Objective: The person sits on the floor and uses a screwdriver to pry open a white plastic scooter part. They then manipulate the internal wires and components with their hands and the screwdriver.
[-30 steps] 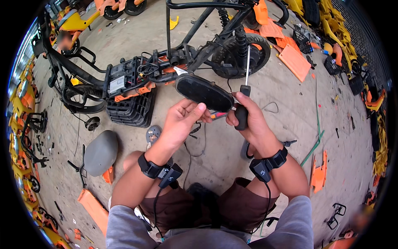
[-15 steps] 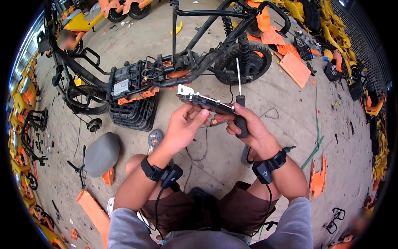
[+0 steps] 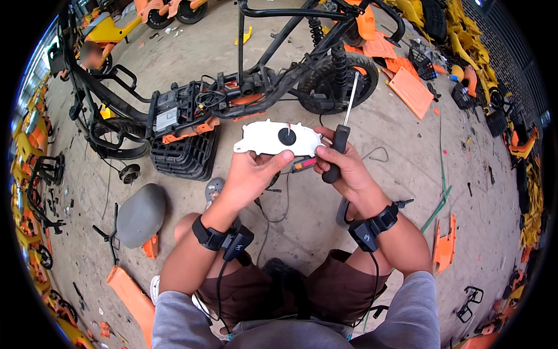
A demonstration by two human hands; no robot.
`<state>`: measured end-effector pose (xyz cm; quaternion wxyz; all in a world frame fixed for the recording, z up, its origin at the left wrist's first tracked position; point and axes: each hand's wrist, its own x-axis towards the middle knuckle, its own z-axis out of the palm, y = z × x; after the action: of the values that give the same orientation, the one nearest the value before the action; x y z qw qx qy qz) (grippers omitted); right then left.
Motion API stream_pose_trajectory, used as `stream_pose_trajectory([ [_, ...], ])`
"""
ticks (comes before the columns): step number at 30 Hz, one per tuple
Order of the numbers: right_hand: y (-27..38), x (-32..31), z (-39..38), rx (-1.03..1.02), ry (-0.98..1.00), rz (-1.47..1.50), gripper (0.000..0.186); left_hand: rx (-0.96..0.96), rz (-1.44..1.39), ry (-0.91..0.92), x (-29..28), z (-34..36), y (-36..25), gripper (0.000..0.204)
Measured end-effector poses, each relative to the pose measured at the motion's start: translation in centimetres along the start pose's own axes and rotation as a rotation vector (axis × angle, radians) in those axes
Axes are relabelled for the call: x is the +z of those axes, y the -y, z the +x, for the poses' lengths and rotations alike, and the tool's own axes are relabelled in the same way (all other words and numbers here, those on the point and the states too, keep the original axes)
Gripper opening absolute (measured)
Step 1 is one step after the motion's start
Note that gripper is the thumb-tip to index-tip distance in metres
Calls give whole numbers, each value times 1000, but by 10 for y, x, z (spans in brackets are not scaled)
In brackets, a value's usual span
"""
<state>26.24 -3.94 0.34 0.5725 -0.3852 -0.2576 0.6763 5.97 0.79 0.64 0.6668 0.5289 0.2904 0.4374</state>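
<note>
A white plastic housing is held up in front of me, its flat face towards me. A round black grommet sits on that face, and a short reddish wire stands out of it. My left hand grips the lower left edge, thumb on the near side. My right hand pinches the right end and also keeps a screwdriver in its grasp, black handle in the palm, shaft pointing up and away. Just below the housing shows a small dark object with orange-red parts; what it is I cannot tell.
A stripped scooter frame stands ahead, with a black crate by it. To the left lie a grey seat and an orange panel. More orange panels lie at far right; an orange bracket lies nearer.
The housing has turned from edge-on to showing its white face and grommet. Both hands still hold it. The screwdriver now leans further right.
</note>
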Motion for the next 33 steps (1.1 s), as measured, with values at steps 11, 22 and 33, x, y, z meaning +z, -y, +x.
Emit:
stream_pose_trajectory([
  [11,6,-6,-4,84,87,-96,47,-41,150,13,-3,-8,-4,33],
  [22,5,0,-2,-22,-16,-115,50,-204,303,69,-6,0,-4,30],
  [33,0,-3,1,-193,-184,-241,53,-247,144,71,-1,-1,0,32],
])
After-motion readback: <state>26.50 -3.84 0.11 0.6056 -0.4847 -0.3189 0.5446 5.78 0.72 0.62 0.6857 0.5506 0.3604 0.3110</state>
